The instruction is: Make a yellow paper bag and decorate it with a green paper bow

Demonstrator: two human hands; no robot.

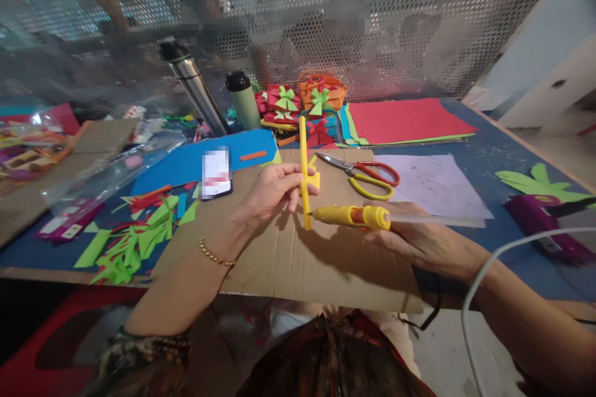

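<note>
Your left hand (274,191) pinches a yellow paper strip (303,144); your right hand (414,237) grips a yellow plastic glue gun (339,216) beside it.

The narrow yellow paper strip (303,142) is held straight. The yellow glue gun (347,216) is held crosswise to it, nozzle (319,214) beside its near end, glue stick (428,219) protruding rearward.
</note>
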